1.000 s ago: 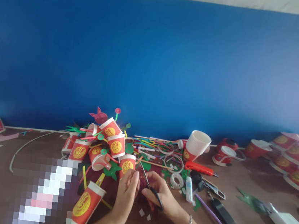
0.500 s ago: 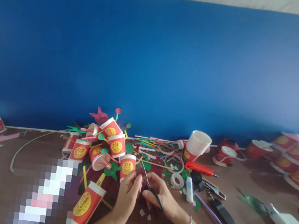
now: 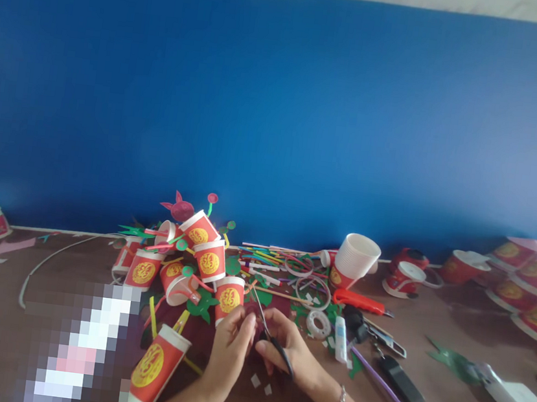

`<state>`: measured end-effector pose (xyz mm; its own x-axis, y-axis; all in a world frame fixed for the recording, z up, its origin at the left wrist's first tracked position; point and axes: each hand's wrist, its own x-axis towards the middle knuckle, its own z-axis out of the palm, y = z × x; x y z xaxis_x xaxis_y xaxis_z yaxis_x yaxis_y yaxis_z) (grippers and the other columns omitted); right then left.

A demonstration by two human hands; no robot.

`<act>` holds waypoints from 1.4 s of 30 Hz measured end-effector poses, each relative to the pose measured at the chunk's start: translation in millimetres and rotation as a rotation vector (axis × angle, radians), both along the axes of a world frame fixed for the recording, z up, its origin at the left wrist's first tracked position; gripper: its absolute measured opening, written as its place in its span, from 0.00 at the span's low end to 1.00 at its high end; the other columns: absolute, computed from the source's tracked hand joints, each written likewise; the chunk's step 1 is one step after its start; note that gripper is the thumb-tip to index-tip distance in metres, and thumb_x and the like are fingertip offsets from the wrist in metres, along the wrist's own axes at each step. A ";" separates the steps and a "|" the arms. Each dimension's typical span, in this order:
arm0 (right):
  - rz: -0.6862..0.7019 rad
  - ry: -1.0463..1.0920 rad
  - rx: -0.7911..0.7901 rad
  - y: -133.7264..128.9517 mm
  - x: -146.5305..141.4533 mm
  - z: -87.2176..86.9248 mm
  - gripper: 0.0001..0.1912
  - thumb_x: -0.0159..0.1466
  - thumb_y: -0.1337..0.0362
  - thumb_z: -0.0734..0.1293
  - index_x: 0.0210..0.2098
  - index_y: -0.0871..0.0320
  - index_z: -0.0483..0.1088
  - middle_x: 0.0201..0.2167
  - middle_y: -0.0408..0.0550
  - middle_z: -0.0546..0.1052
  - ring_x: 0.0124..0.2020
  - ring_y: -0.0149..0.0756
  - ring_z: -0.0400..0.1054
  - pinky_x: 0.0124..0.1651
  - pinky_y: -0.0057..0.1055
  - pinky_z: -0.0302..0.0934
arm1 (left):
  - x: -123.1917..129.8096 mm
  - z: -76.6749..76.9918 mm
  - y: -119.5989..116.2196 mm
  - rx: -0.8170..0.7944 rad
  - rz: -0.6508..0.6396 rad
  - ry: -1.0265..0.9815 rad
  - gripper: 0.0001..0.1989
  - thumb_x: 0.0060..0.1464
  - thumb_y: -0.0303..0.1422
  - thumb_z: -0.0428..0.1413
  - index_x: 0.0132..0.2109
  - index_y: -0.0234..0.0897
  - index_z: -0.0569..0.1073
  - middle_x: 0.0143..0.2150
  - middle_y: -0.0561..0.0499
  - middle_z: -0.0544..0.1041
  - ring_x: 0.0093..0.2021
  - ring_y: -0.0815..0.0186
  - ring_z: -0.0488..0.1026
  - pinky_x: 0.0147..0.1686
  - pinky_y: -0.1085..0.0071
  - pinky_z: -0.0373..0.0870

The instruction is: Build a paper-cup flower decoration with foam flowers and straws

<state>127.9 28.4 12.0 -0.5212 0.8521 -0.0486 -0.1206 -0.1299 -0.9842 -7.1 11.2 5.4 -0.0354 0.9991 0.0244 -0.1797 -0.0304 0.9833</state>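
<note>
My left hand (image 3: 232, 348) is closed, pinching a small dark red paper piece (image 3: 252, 310) between thumb and fingertips. Fingers hide most of that piece. Close beside it, my right hand (image 3: 297, 353) grips black-handled scissors (image 3: 285, 355), blades pointing up and away to the left over the dark red paper. A red and white paper cup (image 3: 229, 299) stands just beyond my left hand. Another such cup with yellow straws (image 3: 160, 369) lies tilted to its left. White paper scraps (image 3: 255, 381) lie on the table below my hands.
Decorated cups (image 3: 145, 271) are heaped at left. Beyond my hands lie coloured straws (image 3: 266, 256) and markers (image 3: 266, 279). Tape rolls (image 3: 318, 324), a glue tube (image 3: 340, 340), an orange cutter (image 3: 358, 301), a black key fob (image 3: 400, 381) and stacked white cups (image 3: 357, 257) sit at right, before a blue panel (image 3: 279, 111).
</note>
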 end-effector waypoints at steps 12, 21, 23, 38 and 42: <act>0.014 -0.056 0.030 1.8 2.4 -2.4 0.22 0.52 0.54 0.72 0.37 0.58 0.59 0.15 0.32 0.66 0.11 0.19 0.56 0.13 0.15 0.48 | -0.1 -3.1 0.4 -0.028 0.026 -0.043 0.20 0.52 0.47 0.54 0.26 0.37 0.59 0.21 0.59 0.56 0.23 0.75 0.54 0.21 0.80 0.53; 0.000 -0.045 0.024 2.6 2.1 -5.0 0.22 0.53 0.53 0.72 0.37 0.57 0.58 0.17 0.33 0.67 0.10 0.19 0.55 0.12 0.16 0.49 | 0.4 -2.9 3.1 -0.041 0.059 -0.051 0.21 0.53 0.48 0.53 0.25 0.37 0.58 0.20 0.60 0.56 0.20 0.76 0.53 0.20 0.80 0.52; 0.000 -0.043 0.021 2.1 1.7 -5.8 0.22 0.53 0.53 0.72 0.37 0.57 0.58 0.16 0.33 0.67 0.11 0.20 0.56 0.13 0.16 0.49 | 0.2 -3.3 3.7 -0.039 0.051 -0.050 0.21 0.53 0.48 0.52 0.25 0.37 0.58 0.19 0.60 0.55 0.20 0.76 0.52 0.19 0.80 0.52; 0.037 -0.012 0.036 2.7 4.6 -8.2 0.24 0.54 0.52 0.71 0.39 0.58 0.58 0.14 0.32 0.66 0.10 0.20 0.56 0.12 0.15 0.47 | -0.1 0.5 0.4 -0.030 0.045 -0.013 0.22 0.53 0.49 0.52 0.24 0.37 0.57 0.19 0.60 0.55 0.19 0.76 0.52 0.19 0.79 0.50; 0.023 -0.029 0.029 3.9 4.2 -8.2 0.23 0.54 0.53 0.71 0.38 0.58 0.58 0.14 0.31 0.65 0.10 0.20 0.55 0.12 0.15 0.47 | -2.1 -3.0 1.0 0.000 0.087 0.049 0.21 0.55 0.48 0.50 0.24 0.37 0.58 0.19 0.59 0.56 0.19 0.75 0.54 0.19 0.78 0.51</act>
<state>132.1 32.3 3.8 -0.5390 0.8414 -0.0397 -0.0890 -0.1037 -0.9906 -9.2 12.2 2.4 -0.1207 0.9923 0.0286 -0.1284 -0.0442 0.9907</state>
